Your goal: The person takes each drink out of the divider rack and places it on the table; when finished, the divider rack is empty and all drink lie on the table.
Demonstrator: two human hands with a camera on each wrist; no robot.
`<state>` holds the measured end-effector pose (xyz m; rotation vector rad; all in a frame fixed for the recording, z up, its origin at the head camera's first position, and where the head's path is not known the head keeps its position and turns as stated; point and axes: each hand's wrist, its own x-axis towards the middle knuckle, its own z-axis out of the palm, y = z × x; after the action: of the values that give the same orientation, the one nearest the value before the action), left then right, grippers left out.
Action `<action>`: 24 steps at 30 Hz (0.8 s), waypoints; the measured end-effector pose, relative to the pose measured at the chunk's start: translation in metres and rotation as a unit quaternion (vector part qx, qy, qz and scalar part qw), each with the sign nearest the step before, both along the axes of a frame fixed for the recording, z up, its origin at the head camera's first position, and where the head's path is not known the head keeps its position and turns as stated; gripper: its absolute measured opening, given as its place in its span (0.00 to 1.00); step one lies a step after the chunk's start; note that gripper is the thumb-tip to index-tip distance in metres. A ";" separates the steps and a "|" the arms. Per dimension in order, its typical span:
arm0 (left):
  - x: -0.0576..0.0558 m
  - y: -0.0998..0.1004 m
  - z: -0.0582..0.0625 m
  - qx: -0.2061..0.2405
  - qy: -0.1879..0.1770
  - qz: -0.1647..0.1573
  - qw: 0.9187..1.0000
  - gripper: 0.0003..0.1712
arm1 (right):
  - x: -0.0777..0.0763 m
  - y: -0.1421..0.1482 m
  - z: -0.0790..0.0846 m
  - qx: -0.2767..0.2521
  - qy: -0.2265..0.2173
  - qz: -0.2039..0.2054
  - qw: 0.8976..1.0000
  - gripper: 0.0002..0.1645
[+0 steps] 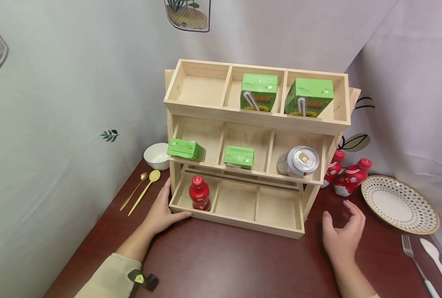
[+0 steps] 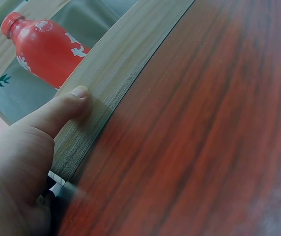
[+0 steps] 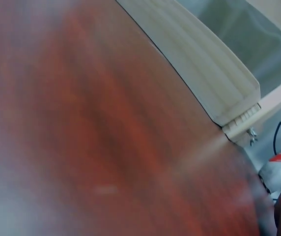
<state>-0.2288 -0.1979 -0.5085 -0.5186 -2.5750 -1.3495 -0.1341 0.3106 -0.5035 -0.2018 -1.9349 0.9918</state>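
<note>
A three-tier wooden rack [image 1: 243, 225] stands on the dark red table. My left hand [image 1: 165, 213] holds its bottom tier at the front left corner, the thumb [image 2: 64, 108] laid along the front board and the other fingers along the side. Just behind that thumb, a red bottle [image 1: 199, 193] stands upright in the bottom left compartment. My right hand [image 1: 343, 236] is off the rack's right end, palm inward, fingers loosely bent and holding nothing. Green drink cartons [image 1: 259, 92] occupy compartments on the top and middle tiers, and a silver can [image 1: 299, 161] leans in the middle tier's right compartment.
Two red bottles [image 1: 351, 177] are right of the rack, beside a dotted plate [image 1: 399, 205]. A fork [image 1: 414, 258] and a white spoon [image 1: 438, 260] lie at the right edge. A white bowl [image 1: 156, 156] and two gold spoons [image 1: 144, 192] are left of the rack.
</note>
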 end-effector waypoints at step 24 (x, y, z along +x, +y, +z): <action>0.000 -0.001 0.000 -0.004 0.005 -0.001 1.000 0.76 | 0.042 -0.037 0.005 0.010 0.019 0.072 0.997 0.35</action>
<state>-0.2287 -0.1993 -0.5087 -0.5292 -2.5744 -1.3343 -0.0921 0.2739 -0.4989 -0.0311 -1.9462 1.0622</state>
